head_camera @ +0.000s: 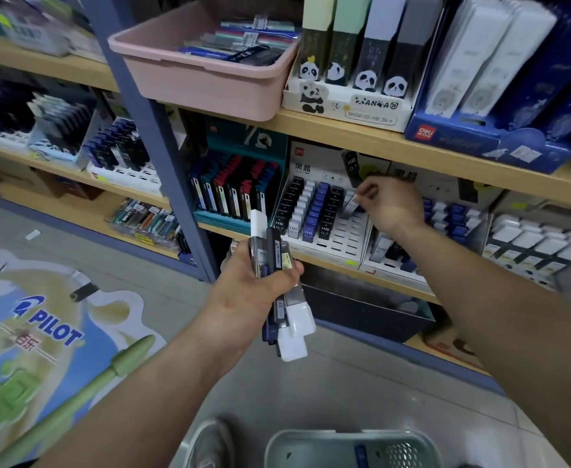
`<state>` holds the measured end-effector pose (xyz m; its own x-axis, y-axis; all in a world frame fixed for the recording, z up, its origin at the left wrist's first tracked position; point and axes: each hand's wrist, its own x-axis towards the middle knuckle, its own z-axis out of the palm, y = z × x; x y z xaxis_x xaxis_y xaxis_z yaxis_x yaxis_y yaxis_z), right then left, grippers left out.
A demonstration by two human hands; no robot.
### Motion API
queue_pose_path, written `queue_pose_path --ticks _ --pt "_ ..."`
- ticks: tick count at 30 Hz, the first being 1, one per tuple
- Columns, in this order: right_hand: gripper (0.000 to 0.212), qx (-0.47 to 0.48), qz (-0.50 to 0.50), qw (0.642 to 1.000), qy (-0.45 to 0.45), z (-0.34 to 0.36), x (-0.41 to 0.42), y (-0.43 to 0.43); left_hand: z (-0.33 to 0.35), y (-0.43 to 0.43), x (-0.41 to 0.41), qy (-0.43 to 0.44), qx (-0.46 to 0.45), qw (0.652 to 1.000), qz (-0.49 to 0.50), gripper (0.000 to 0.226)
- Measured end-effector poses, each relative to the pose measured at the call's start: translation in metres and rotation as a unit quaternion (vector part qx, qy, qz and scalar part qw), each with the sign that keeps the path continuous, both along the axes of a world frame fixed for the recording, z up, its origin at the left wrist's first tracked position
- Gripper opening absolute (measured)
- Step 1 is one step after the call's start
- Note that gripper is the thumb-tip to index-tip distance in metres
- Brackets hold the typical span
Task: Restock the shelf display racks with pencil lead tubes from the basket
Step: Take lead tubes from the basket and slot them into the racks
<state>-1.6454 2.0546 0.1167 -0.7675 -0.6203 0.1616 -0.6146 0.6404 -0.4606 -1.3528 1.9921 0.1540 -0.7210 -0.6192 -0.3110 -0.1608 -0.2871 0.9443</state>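
Observation:
My left hand [257, 285] grips a bundle of several pencil lead tubes [285, 292] with white and dark caps, held in front of the shelf. My right hand [390, 206] reaches to the white display rack [341, 231] on the middle shelf and pinches one pale lead tube [351, 203] over the rack's right-hand slots. The rack's left columns hold black, white and blue tubes marked HB 0.7. The grey basket [348, 449] stands on the floor at the bottom edge, with a blue tube visible inside.
A pink tub [206, 79] of packaged items overhangs the upper shelf. Beside it stand a panda lead display [348, 106] and a blue box [490, 136]. A teal rack [240, 194] sits left of the white one, a second white rack [412, 251] right. A Pilot floor sticker [47, 332] lies left.

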Motion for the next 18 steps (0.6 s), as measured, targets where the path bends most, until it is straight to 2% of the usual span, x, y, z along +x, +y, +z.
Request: queue_pose_path --ticks 9,13,18 --pt "0.007 0.062 0.049 0.995 0.053 0.003 0.000 -0.001 -0.001 -0.002 -0.001 0.009 0.004 1.000 -0.005 0.024" --pt "0.020 0.138 0.089 0.980 0.108 0.004 0.004 -0.005 -0.001 -0.002 -0.001 0.011 0.012 1.000 0.002 0.023" --pt "0.032 0.191 0.099 0.970 0.110 0.012 0.011 -0.001 0.004 -0.001 -0.005 0.029 0.025 0.999 0.014 0.023"
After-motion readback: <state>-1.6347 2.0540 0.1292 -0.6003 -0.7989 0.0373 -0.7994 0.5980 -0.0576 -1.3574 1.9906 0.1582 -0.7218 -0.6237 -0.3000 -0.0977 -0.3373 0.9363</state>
